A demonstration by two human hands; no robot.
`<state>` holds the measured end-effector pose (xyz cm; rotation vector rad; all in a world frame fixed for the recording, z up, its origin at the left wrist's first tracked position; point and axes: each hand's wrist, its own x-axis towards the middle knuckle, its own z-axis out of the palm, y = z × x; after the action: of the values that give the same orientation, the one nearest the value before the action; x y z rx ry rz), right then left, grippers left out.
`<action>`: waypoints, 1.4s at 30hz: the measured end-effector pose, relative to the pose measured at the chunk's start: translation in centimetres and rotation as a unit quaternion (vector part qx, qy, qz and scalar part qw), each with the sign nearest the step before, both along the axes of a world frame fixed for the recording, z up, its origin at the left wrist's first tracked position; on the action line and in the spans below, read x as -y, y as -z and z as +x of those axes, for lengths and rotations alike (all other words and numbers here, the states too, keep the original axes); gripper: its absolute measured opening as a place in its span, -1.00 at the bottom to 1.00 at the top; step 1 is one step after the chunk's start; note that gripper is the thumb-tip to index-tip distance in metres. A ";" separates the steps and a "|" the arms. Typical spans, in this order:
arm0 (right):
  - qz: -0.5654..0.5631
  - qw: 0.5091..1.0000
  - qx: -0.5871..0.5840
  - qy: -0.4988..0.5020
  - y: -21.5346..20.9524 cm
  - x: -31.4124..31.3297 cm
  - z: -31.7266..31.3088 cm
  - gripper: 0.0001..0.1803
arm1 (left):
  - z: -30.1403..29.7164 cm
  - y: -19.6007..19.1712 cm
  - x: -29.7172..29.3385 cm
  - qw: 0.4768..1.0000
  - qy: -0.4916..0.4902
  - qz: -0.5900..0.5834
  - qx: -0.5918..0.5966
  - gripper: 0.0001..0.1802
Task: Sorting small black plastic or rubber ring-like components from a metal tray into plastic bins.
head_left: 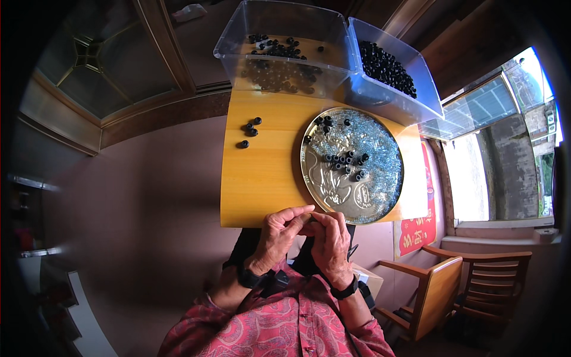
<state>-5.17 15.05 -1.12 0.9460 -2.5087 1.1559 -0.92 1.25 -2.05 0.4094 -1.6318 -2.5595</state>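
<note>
My left hand (278,233) and my right hand (331,241) meet at the near edge of the table, fingertips pinched together. Whatever small piece lies between them is hidden by the fingers. Just beyond them sits a round metal tray (333,193) with an embossed surface. Many small clear-bluish shiny pieces (385,156) cover its right and far side. Several short black cylindrical parts (342,159) with pale ring-like ends lie near the tray's middle, and a few more are near its far left rim.
Several black parts (250,131) rest on the wooden table (262,184), left of the tray. At the back stand a clear plastic bin (221,50) and a bluish bin (380,95), both holding black parts. Wooden chairs (437,291) are at the right, below a window.
</note>
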 end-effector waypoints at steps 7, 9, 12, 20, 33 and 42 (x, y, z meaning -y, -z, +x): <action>-0.057 0.998 0.023 -0.004 -1.4 0.2 -0.1 -0.71 | 0.6 -0.6 0.2 0.996 -0.027 -0.089 -0.009 -0.78; -0.089 0.995 0.047 -0.001 -1.2 -0.1 0.0 -0.71 | 0.6 -1.4 0.1 0.999 -0.018 -0.028 -0.009 -0.78; -0.146 0.986 0.084 0.005 -1.0 -0.2 0.3 -0.74 | 0.5 -1.6 -0.2 0.999 -0.009 0.031 -0.010 -0.79; -0.187 0.969 0.159 0.004 -0.9 -0.6 0.6 -0.80 | 0.7 -1.8 -0.4 0.998 -0.007 0.068 -0.015 -0.81; -0.048 0.999 0.018 -0.018 -2.1 -0.1 0.4 -0.68 | 0.9 -0.8 -0.4 0.998 -0.031 -0.056 -0.026 -0.82; 0.063 0.996 -0.017 -0.065 -3.5 -0.2 0.2 -0.67 | 1.3 -1.6 0.2 0.999 0.027 -0.032 0.016 -0.76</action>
<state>-5.00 15.29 2.38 1.1679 -2.5499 1.0164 0.35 1.09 -0.50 0.4082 -1.7548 -2.5429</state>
